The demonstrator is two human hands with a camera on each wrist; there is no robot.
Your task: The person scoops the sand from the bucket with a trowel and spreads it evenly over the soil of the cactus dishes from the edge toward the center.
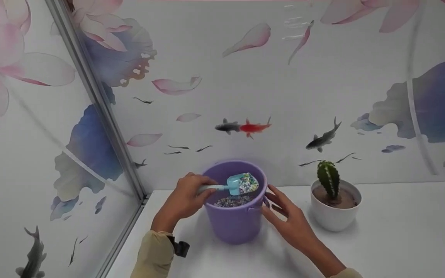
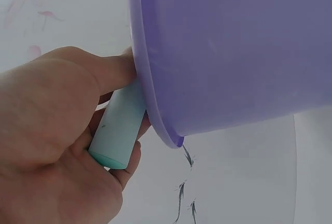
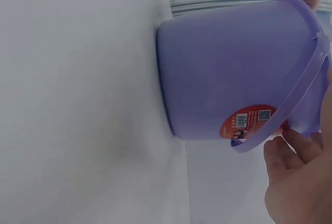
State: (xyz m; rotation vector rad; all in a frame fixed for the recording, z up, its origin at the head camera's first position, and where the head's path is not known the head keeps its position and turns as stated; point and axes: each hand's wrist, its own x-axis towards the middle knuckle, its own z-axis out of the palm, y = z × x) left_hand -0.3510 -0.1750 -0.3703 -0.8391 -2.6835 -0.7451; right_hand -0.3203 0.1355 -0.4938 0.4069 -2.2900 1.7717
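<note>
A purple bucket [image 1: 235,226] stands upright on the white table, with small multicoloured pebbles [image 1: 233,201] inside it. My left hand [image 1: 187,196] grips the pale handle of a small blue toy shovel [image 1: 233,184], whose scoop holds a heap of the pebbles above the bucket's mouth. In the left wrist view the handle's end [image 2: 118,130] shows between thumb and fingers beside the bucket rim. My right hand [image 1: 290,220] is at the bucket's right side, its fingers spread near the rim and the purple bail handle [image 3: 290,105]. A red label [image 3: 249,122] is on the bucket's side.
To the right of the bucket stands a white pot [image 1: 332,216] with a small cactus [image 1: 328,179] in soil. Behind is a wall printed with fish and petals [image 1: 245,96]. A metal frame strip [image 1: 99,100] runs along the left corner.
</note>
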